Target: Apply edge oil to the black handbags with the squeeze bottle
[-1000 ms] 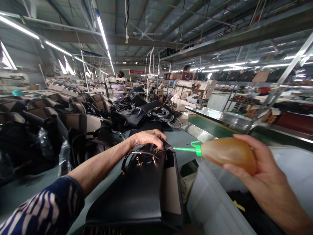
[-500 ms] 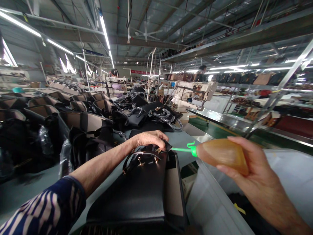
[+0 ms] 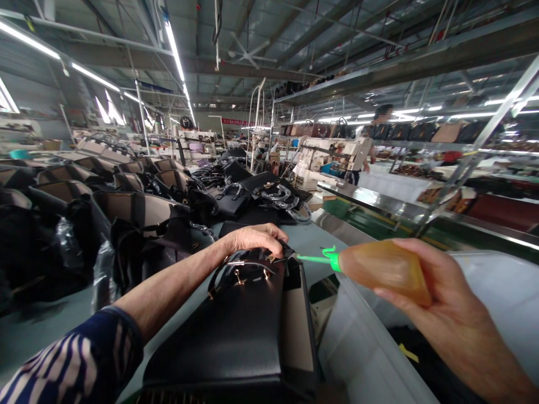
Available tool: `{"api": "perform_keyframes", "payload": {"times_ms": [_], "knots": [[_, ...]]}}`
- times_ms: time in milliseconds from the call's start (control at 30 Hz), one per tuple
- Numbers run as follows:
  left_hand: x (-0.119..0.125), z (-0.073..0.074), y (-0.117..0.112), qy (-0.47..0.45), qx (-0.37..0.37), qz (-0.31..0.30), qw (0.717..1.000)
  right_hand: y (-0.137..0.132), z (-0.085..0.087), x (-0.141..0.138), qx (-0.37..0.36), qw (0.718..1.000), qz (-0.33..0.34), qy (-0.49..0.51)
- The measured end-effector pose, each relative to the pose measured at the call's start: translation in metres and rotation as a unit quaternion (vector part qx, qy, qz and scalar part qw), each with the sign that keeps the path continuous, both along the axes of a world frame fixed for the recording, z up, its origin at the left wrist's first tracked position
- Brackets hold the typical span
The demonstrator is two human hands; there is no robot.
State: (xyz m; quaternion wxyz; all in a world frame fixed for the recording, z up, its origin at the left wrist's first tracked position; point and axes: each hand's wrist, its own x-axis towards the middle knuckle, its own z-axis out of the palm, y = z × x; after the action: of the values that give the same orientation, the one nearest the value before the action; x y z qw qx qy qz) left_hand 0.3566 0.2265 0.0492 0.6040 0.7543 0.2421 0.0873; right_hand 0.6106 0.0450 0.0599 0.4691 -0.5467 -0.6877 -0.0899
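Observation:
A black handbag (image 3: pixel 248 331) with gold fittings lies flat on the grey table in front of me. My left hand (image 3: pixel 256 238) rests curled over the bag's far top edge by its handle (image 3: pixel 236 269), fingers closed on it. My right hand (image 3: pixel 438 303) grips an amber squeeze bottle (image 3: pixel 385 269) with a green nozzle (image 3: pixel 320 258). The nozzle tip points at the bag's top edge, right beside my left fingers.
Several tan and black handbags (image 3: pixel 138 210) crowd the table to the left and behind. A white bin (image 3: pixel 370 348) stands to the right of the bag. Beyond it runs a green conveyor (image 3: pixel 370 221) with metal racks (image 3: pixel 475 151). A person (image 3: pixel 370 151) stands by a sewing machine (image 3: pixel 324 160).
The bottle has shifted slightly left, bringing its nozzle tip nearer the bag's top edge. My left hand has stayed on the bag. A person at the back has moved right.

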Motion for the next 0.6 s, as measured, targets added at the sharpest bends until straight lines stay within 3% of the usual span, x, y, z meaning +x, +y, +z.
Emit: {"api": "perform_keyframes", "payload": {"times_ms": [600], "knots": [[0.0010, 0.0041, -0.0041, 0.012, 0.009, 0.014, 1.000, 0.0000, 0.0014, 0.0032, -0.015, 1.000, 0.013, -0.009]]}}
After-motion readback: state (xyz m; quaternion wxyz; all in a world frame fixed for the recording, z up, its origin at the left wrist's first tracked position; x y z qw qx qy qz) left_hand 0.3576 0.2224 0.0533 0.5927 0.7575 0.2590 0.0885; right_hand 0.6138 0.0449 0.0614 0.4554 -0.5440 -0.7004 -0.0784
